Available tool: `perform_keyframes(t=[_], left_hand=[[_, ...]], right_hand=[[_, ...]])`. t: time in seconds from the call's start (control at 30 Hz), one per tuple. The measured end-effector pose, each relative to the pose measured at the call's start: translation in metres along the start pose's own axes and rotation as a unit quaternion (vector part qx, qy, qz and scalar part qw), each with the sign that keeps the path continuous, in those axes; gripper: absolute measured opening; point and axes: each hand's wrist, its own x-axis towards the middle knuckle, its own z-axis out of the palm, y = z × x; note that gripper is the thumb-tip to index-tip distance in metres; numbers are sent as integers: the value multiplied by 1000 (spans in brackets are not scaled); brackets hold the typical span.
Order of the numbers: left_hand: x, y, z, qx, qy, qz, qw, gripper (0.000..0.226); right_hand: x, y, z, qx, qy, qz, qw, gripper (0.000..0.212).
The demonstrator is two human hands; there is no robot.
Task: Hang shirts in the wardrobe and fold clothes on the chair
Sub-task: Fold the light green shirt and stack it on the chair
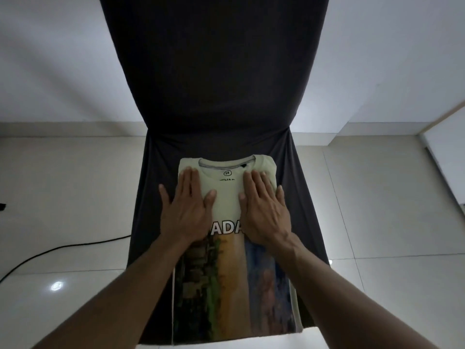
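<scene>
the hands cover the ends of the t-shirt (227, 197) lettering; its hem is cut off.

The folded T-shirt (227, 238) lies lengthwise on the seat of the chair (297, 197) straight before me, collar toward the backrest and lower end toward me, with seat showing to either side of it. My left hand (187, 210) lies flat on its left half and my right hand (264, 207) on its right half, side by side just below the collar, my fingers (192, 178) pointing at the backrest. A cable (57, 250) runs along the floor (377, 222) left of the chair; a wall (50, 59) stands behind the chair.
</scene>
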Motion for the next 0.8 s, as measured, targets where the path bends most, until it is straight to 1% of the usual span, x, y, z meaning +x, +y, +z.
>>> perform_keyframes(t=[0.1, 0.23, 0.3, 0.33, 0.4, 0.47, 0.5, 0.57, 0.63, 0.7, 0.77, 0.8], left_hand=[[30, -13, -5, 5, -16, -18, 1000, 76], [40, -17, -3, 38, -15, -17, 999, 76], [40, -17, -4, 55, -15, -36, 998, 75], [37, -17, -5, 58, -9, -48, 997, 74], [20, -16, -5, 55, 30, -56, 996, 72], [-11, -11, 0, 39, 78, -27, 996, 70], [-31, -6, 3, 27, 80, -3, 996, 70], [-73, 2, 13, 24, 55, 43, 997, 68], [-110, -1, 24, 50, 45, 57, 996, 67], [-138, -12, 31, 57, 52, 16, 997, 67], [-160, -16, 32, 23, 77, -51, 995, 68], [-170, -13, 32, 4, 88, -78, 993, 65]], right_hand=[[33, 15, -6, 4, -6, 63, 998, 66], [49, 26, -11, -66, -27, 100, 992, 73], [49, 21, -12, -95, -34, 119, 988, 75], [45, 18, -13, -98, -30, 132, 986, 75], [29, 7, -13, -75, 1, 149, 986, 72], [-6, -5, -2, -49, 31, 115, 992, 68], [-30, -9, 7, -43, 36, 86, 995, 67], [-79, -9, 28, -53, 22, 47, 997, 67], [-113, 3, 46, -55, 20, 56, 997, 68], [-134, 12, 52, -49, 67, 103, 991, 66], [-148, 10, 50, -28, 136, 145, 980, 62], [-156, 8, 48, -3, 165, 163, 973, 59]])
